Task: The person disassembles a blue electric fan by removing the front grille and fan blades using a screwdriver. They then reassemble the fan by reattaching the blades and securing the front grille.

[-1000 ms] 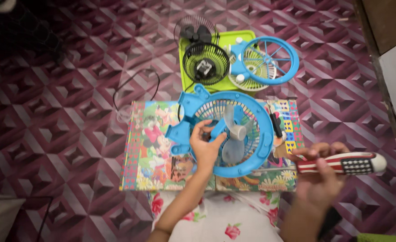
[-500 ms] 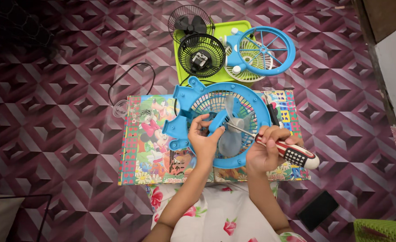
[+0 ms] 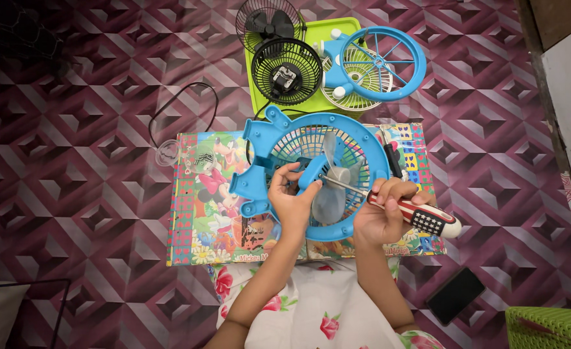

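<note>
From the head camera, the blue fan (image 3: pixel 318 174) lay flat on a cartoon-printed board (image 3: pixel 208 207). The left hand (image 3: pixel 292 200) gripped its hub to steady it; the right hand (image 3: pixel 386 213) clenched a screwdriver (image 3: pixel 415 216), tip at the hub's centre.

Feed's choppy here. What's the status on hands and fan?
Left hand gripping blue fan hub. Right hand holds screwdriver, tip at hub. Nothing blocking.

Screwdriver (image 3: pixel 409 214) tip hidden behind fan hub (image 3: pixel 338 176); green basket (image 3: pixel 550 326) cut off btm-right.
</note>
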